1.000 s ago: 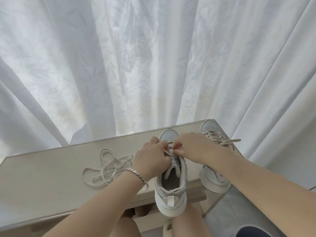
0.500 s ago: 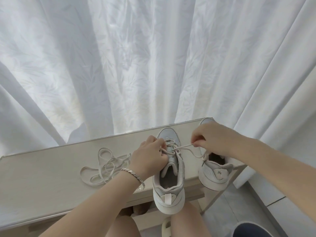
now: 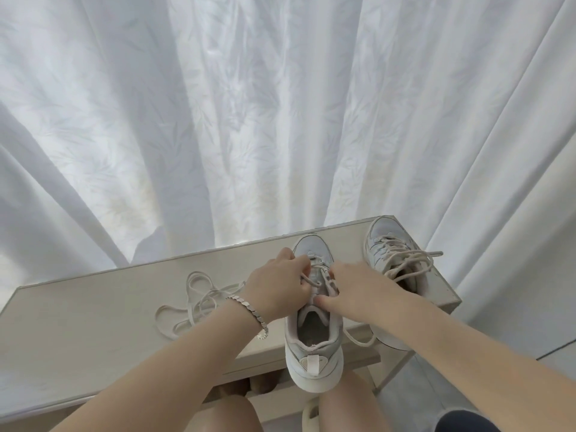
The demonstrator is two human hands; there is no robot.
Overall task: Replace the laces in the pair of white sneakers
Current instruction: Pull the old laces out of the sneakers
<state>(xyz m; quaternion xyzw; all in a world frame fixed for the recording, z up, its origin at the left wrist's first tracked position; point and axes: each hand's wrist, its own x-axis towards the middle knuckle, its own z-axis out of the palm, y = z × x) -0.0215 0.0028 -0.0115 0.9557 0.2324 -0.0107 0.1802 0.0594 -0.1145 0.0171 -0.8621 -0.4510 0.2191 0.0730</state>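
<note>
A white sneaker (image 3: 313, 347) lies toe-away on the pale table (image 3: 78, 332), its heel hanging over the front edge. My left hand (image 3: 279, 289), with a bracelet at the wrist, pinches this shoe's lace (image 3: 314, 271) near the eyelets. My right hand (image 3: 353, 291) rests on the shoe's right side, fingers curled at the lace and thumb by the tongue. A loose end of lace (image 3: 358, 339) trails off to the right below my wrist. The second white sneaker (image 3: 389, 247) stands at the table's right end with its laces loose. A spare lace (image 3: 199, 299) lies in loops to the left.
White curtains (image 3: 280, 120) hang right behind the table. The table's right edge (image 3: 448, 294) is close to the second sneaker. My knees (image 3: 343, 410) are under the front edge, and pale floor tiles (image 3: 545, 360) show at the lower right.
My right hand had pulled the lace out to the right over the second sneaker; it has come back to the near sneaker's eyelets. The left hand stayed at the lace.
</note>
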